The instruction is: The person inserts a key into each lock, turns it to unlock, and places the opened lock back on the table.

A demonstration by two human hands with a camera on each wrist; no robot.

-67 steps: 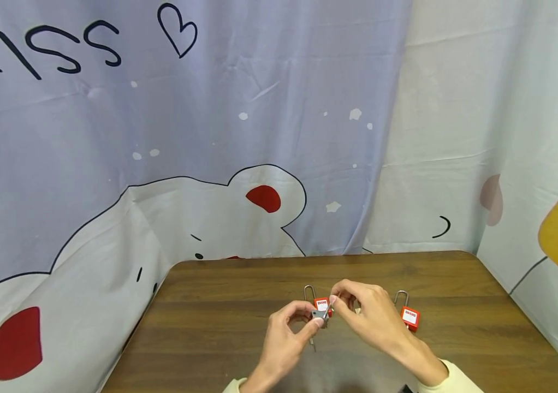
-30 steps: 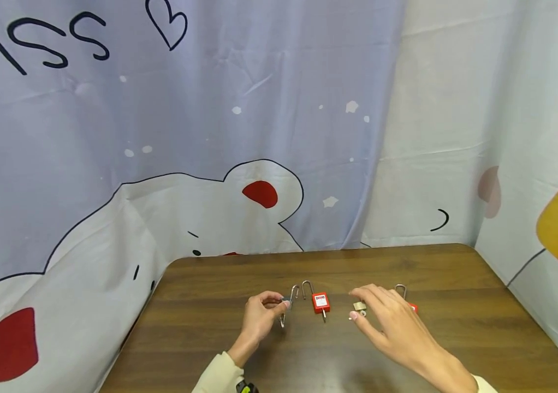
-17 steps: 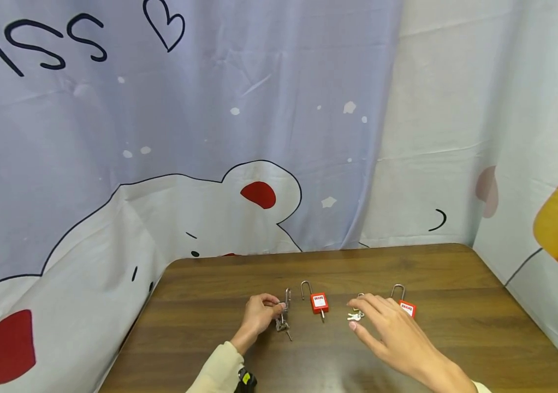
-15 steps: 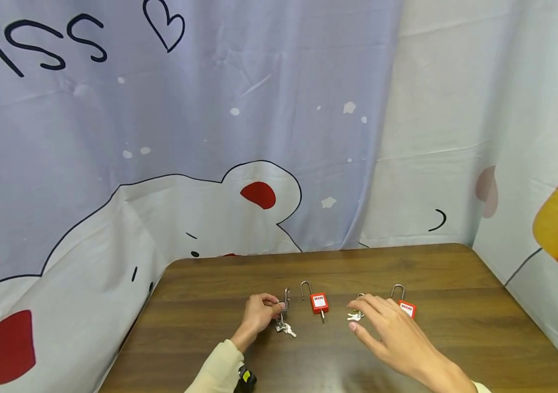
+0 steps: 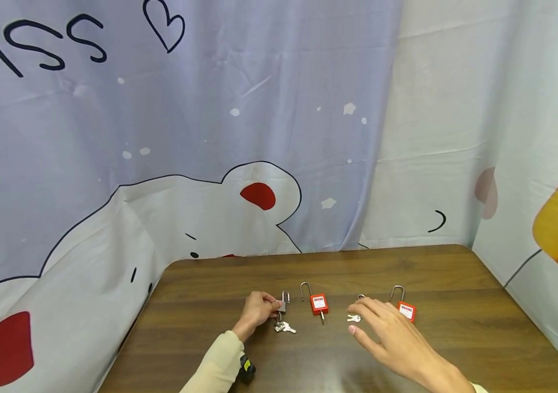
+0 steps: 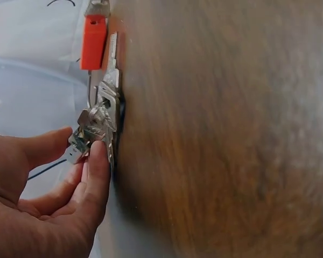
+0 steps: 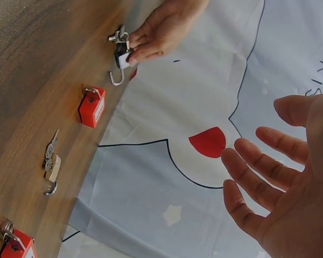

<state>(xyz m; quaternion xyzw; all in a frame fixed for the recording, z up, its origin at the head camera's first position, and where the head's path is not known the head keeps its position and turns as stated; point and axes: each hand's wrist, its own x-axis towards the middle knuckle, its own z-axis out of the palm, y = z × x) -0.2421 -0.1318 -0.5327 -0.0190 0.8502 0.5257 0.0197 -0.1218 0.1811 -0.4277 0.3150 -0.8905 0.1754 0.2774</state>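
Note:
My left hand (image 5: 258, 310) pinches a small grey padlock (image 5: 282, 307) between thumb and fingers, at the left of the table. Its shackle is open and points away from me. Silver keys (image 5: 286, 327) hang from its near end and lie on the wood; the left wrist view shows them bunched by the fingertips. My right hand (image 5: 389, 335) hovers with its fingers spread, holding nothing. Beyond it, partly hidden in the head view, a brass padlock (image 7: 54, 167) with keys (image 7: 51, 150) lies on the table.
Between the hands lies a red padlock (image 5: 319, 303), shackle open, key in its bottom. A second red padlock (image 5: 407, 311) with an open shackle lies past my right hand. The wooden table (image 5: 220, 273) ends at a printed curtain (image 5: 200, 218).
My hands were together over the grey padlock and keys. The left hand has carried it leftward and down to the table; the right let go and moved right. The keys have dropped flat.

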